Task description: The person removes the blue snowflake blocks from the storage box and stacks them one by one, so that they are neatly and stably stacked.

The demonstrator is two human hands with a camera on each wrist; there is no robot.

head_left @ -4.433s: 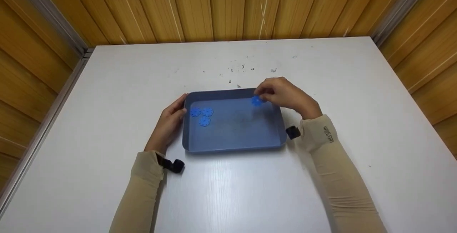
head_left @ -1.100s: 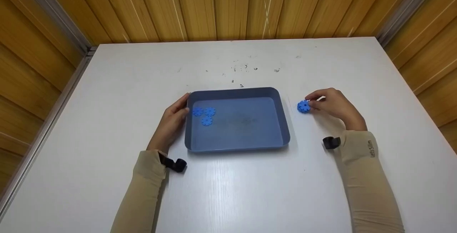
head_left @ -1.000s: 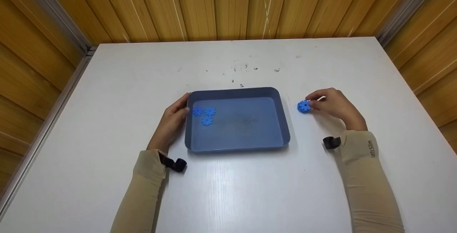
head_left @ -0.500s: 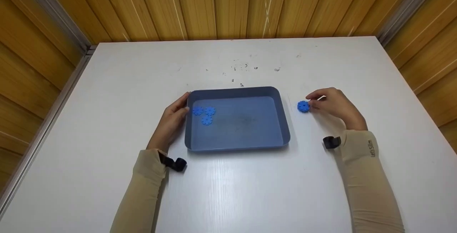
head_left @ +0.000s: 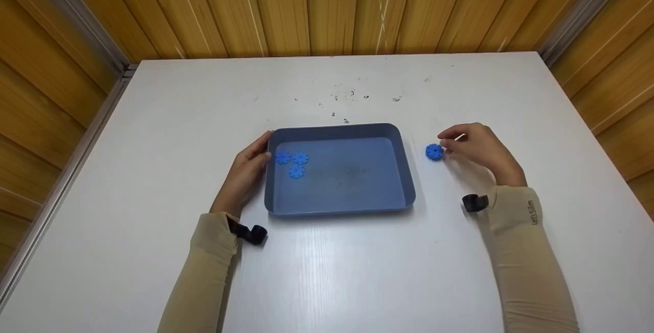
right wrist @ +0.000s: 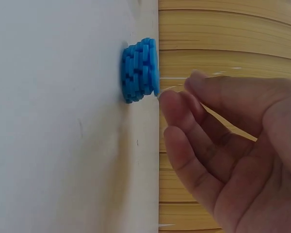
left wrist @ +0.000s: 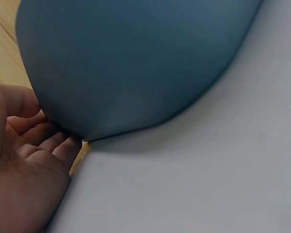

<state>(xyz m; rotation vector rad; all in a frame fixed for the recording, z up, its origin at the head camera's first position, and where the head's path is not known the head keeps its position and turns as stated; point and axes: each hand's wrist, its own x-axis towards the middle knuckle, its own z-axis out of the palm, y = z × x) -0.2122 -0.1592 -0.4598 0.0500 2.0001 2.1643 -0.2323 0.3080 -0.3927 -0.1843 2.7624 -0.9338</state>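
Observation:
My left hand (head_left: 244,174) holds the left side of a shallow blue-grey tray (head_left: 340,211). In the left wrist view its thumb is at the tray's edge, and its bent fingertips are hidden against the wall. Several notched blue plastic discs form a short stack (head_left: 434,152) on the table right of the tray. My right hand (head_left: 480,149) is just beside that stack, thumb and index finger apart. In the right wrist view the disc stack (right wrist: 138,71) stands slightly off my fingertips. Three similar blue discs (head_left: 296,171) lie flat inside the tray, near its left end.
The white table (head_left: 327,271) has small dark marks (head_left: 352,95) behind the tray. Yellow wood-grain panels (head_left: 327,11) rise past its far edge, with more on both sides. A black wrist camera (head_left: 254,234) is strapped to the left cuff and another (head_left: 475,203) to the right.
Earlier my right hand carried a disc out over the tray's far right corner. It set the disc onto the stack and its fingers came off. My left hand stayed at the tray.

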